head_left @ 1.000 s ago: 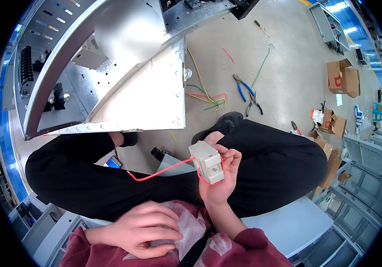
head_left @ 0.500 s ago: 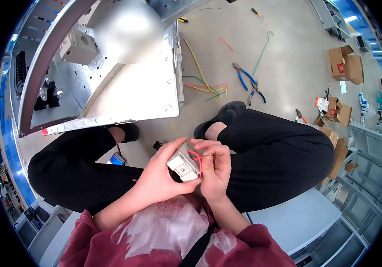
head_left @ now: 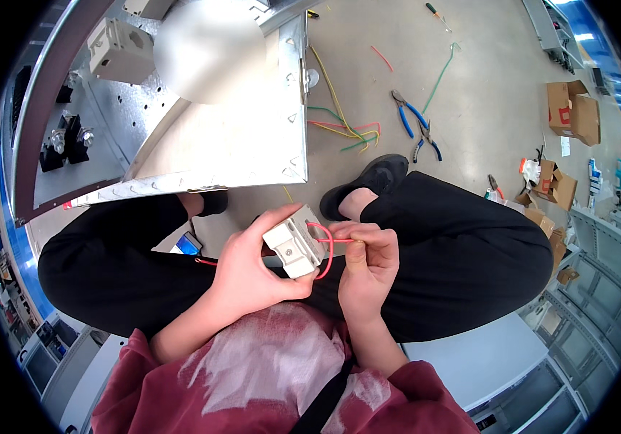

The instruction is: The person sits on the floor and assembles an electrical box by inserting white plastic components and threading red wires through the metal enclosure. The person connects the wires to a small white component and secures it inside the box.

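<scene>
My left hand (head_left: 252,271) grips a small white block-shaped electrical part (head_left: 294,242) over my lap. A red wire (head_left: 325,249) loops out of the part's right side. My right hand (head_left: 368,267) pinches that wire's end between thumb and fingers, just right of the part. Another stretch of the red wire shows under my left hand, running left across my black trousers (head_left: 469,253). I sit cross-legged on the floor.
An open grey metal cabinet (head_left: 202,130) with mounted parts lies ahead on the left. Loose coloured wires (head_left: 346,130) and blue-handled pliers (head_left: 415,126) lie on the floor ahead. Cardboard boxes (head_left: 571,108) stand at the right, a grey panel (head_left: 484,362) beside my right leg.
My left hand came up from my lap and took hold of the white part, which my right hand held alone a second ago. My right hand now pinches the red wire.
</scene>
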{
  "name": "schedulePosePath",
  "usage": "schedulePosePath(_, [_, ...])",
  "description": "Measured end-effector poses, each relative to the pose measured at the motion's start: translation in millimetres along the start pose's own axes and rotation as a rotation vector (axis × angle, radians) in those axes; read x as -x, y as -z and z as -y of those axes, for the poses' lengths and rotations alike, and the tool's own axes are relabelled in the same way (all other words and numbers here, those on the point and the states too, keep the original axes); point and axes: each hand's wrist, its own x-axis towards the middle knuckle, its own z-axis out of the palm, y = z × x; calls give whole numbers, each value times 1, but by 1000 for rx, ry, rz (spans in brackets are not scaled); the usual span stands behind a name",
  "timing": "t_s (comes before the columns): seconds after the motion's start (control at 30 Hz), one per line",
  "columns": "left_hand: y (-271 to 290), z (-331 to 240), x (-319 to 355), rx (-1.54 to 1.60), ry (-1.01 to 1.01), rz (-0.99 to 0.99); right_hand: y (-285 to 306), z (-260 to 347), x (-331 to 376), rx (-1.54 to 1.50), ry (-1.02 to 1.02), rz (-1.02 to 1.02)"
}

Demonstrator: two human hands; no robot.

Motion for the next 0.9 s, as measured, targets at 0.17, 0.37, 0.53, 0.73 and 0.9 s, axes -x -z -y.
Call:
schedulePosePath(0.17, [10, -9, -3, -93, -39, 88, -1, -5, -4, -33, -5, -32])
schedulePosePath(0.37, [6, -5, -3, -4, -2, 102, -5, -8, -6, -20, -154, -20])
schedulePosePath(0.53, [-12, 14, -2, 237, 3, -2, -9, -2, -2, 146, -164, 4])
schedulePosePath(0.73, [-14, 12, 1, 375, 56, 125, -11, 0, -4, 260, -121, 66])
schedulePosePath(0.9, [-5, 4, 6, 469, -37, 242, -10, 11, -9, 208, -155, -94])
